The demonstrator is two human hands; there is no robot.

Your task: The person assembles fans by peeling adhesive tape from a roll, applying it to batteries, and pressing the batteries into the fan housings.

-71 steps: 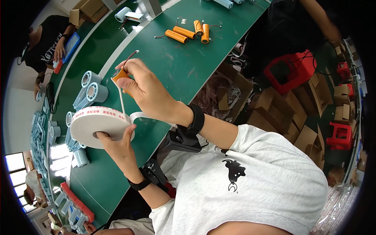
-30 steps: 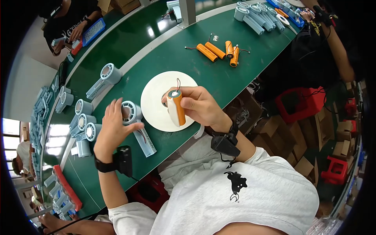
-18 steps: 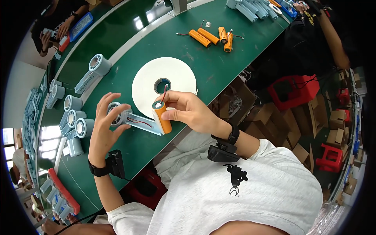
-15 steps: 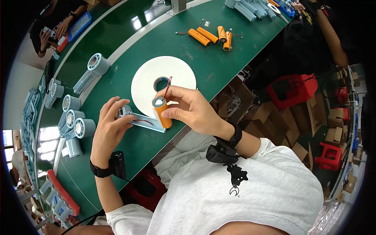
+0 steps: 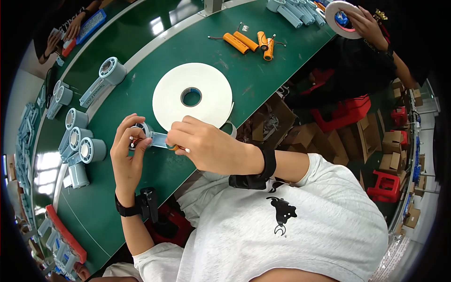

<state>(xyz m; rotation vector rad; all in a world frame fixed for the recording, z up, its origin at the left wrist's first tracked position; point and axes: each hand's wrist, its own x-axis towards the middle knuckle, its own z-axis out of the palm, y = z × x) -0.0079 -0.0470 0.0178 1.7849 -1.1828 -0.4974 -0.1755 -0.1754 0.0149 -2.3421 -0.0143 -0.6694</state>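
Observation:
My left hand is closed round the round head of a light-blue handheld fan shell. The shell's open handle points toward my right hand. By my left thumb and fingertips show thin dark-red wires. My right hand is closed at the far end of the handle, its back toward me. Beneath its fingers peeks a bit of an orange cylindrical battery, with a small white plug beside it. The fingers hide most of the battery, so whether it lies inside the handle I cannot tell.
A large white tape roll lies just beyond my hands. Several wired orange batteries rest farther back. Fan shells stand at left, near a red-edged tray. At upper right a co-worker's hand holds a tape ring.
My right hand has turned over and brought the upright battery down to the handle, now mostly covering it. Wires show at my left fingers. The co-worker's tape ring has come up into view.

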